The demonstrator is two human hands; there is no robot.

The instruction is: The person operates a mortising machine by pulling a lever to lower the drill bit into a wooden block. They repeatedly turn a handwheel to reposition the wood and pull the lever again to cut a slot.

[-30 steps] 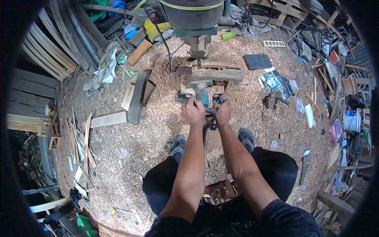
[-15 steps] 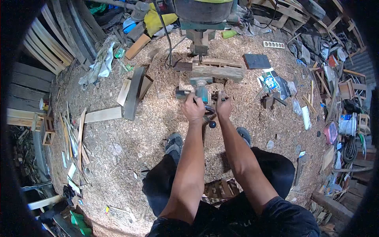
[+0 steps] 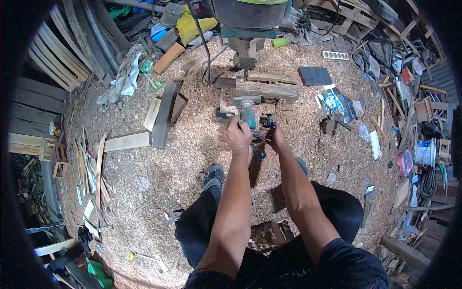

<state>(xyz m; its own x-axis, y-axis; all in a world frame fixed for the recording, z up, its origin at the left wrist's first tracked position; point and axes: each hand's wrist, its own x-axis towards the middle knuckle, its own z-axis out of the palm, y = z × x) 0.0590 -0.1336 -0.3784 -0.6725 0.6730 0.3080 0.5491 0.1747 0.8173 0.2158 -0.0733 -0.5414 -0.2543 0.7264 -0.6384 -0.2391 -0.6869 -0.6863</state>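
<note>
Both hands gripped a teal power tool (image 3: 248,115): left hand (image 3: 237,135) closed around its body, right hand (image 3: 275,137) closed on the side handle, apparently to steady it. It stood on the sawdust floor (image 3: 192,159), just before a wooden block (image 3: 267,89).

Two hands grip one teal power tool (image 3: 248,116): the left hand (image 3: 237,136) at its 7 o'clock, the right hand (image 3: 276,137) at its 4 o'clock. One thick wooden block (image 3: 267,89) lies at the tool's 1 o'clock, and one dark slab (image 3: 314,75) at 2 o'clock. Two shoes show, one (image 3: 212,176) clear, the other (image 3: 302,166) partly hidden behind the right forearm.
</note>
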